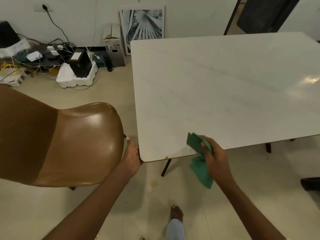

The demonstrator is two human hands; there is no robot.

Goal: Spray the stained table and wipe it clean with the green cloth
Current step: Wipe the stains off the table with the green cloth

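Note:
A white marbled table (225,87) fills the right half of the head view. A small brown stain (167,157) sits on its near edge by the front left corner. My right hand (213,155) grips the green cloth (199,146) at that near edge; part of the cloth lies on the tabletop and the rest hangs below my hand. My left hand (132,155) holds the table's front left corner, thumb on the side, between the table and a chair. No spray bottle is in view.
A brown chair (69,142) stands close to the table's left side. A yellowish spill (153,184) marks the floor below the corner. Cables, boxes and foam (76,73) clutter the far left wall. A framed picture (143,26) leans behind the table.

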